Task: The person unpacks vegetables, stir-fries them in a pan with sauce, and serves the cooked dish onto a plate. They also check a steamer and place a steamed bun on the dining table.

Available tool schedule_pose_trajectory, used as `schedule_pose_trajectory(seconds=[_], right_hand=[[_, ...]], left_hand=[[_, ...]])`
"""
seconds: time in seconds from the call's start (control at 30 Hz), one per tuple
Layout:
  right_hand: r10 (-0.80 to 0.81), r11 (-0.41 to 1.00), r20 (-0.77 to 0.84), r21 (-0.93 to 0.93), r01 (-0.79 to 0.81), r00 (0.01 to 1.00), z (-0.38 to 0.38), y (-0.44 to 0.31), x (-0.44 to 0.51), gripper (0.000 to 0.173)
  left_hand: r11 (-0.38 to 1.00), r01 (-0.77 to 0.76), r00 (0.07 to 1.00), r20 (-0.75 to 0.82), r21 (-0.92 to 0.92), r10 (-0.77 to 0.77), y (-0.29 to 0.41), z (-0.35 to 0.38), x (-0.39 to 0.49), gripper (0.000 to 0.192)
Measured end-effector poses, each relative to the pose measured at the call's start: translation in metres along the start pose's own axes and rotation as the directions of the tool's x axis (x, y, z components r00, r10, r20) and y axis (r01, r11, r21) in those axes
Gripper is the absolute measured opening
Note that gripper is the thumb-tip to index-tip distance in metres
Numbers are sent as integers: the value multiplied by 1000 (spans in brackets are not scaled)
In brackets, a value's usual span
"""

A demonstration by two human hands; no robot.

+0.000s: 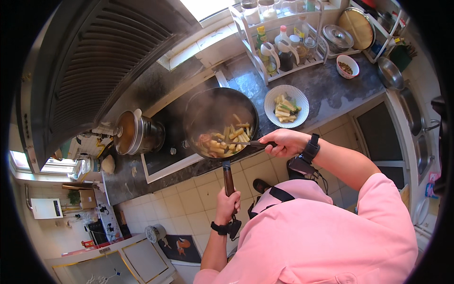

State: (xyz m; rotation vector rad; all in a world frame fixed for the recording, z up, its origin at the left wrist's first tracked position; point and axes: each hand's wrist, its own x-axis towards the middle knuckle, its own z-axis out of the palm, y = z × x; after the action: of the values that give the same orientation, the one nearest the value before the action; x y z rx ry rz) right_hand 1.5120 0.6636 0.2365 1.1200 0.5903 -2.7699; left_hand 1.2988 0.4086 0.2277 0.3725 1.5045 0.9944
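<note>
My left hand (226, 206) grips the long brown handle (228, 179) of a dark wok (220, 101). Steam rises from the wok, which sits over the stove. Pale cut vegetable sticks (239, 135) lie in its lower part, with reddish pieces (205, 139) at the left side, perhaps meat. In my right hand (283, 142) is the dark handle of a cooking utensil (253, 143); its far end is among the food, so I cannot tell its shape. A striped plate (270, 115) holding more pale sticks and green bits rests on the counter to the right of the wok.
A lidded steel pot (142, 133) stands on the stove's left. Behind the plate, a white rack (260, 67) carries bottles and jars. A small bowl (347, 66) and a metal basin (390, 74) sit farther right. The range hood (117, 56) overhangs the upper left.
</note>
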Motion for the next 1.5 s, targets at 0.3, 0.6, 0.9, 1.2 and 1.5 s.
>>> schedule_pose_trajectory(seconds=[0.3,0.6,0.9,1.2,1.5], right_hand=[[-91,991,-44,96,95,995,-9,-8,-25,8],[-175,958,-12,231,173,985,-13,-16,-70,14],[-271,902,-37,338,267,962,-32,-16,-150,18],[-363,897,-326,131,422,873,-107,22,-181,13],[-703,704,-458,-555,444,544,-137,67,-127,36]], left_hand=[[999,-39,998,43,-28,40,7,3,19,14],[993,-89,988,123,-71,98,15,5,40,14],[987,-156,982,100,-40,159,29,4,57,13],[986,-151,983,94,-71,157,32,-1,71,14],[985,-166,981,94,-49,170,36,6,66,11]])
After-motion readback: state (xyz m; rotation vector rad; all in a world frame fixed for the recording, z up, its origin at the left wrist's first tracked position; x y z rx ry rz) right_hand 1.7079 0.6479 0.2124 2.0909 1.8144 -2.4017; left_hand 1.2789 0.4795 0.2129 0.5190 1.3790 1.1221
